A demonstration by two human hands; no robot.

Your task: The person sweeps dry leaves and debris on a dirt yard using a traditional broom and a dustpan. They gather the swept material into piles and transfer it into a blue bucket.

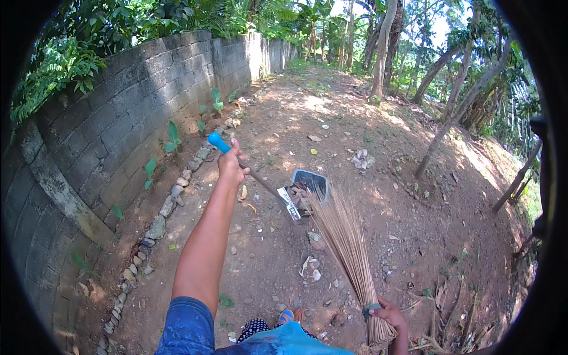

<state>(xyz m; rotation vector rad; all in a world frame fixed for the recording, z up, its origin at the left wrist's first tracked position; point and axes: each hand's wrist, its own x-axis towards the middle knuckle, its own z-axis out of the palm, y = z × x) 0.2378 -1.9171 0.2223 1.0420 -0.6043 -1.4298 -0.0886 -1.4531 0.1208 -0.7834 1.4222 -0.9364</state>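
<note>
My left hand [231, 165] grips a long thin handle [266, 184] just below its bright blue knob [217, 141]. The handle slopes down to a dustpan [327, 175] with a dark, deep body and a pale blue-grey rim. Dry brown leaves [300, 195] lie in the pan's mouth, beside a white strip with printed writing [289, 205]. My right hand [387, 313] holds a stick broom of thin dry ribs [350, 248] near its bound end, at a dark green band [371, 310]. The broom's spread tips overlap the pan's right side and partly hide it.
A grey concrete-block wall [155, 75] runs along the left, with a row of stones [168, 206] and young plants [172, 136] before it. Slim tree trunks [457, 111] stand on the right. Dry leaf litter [363, 159] and pebbles are scattered over the bare soil. Roots [432, 315] show at lower right.
</note>
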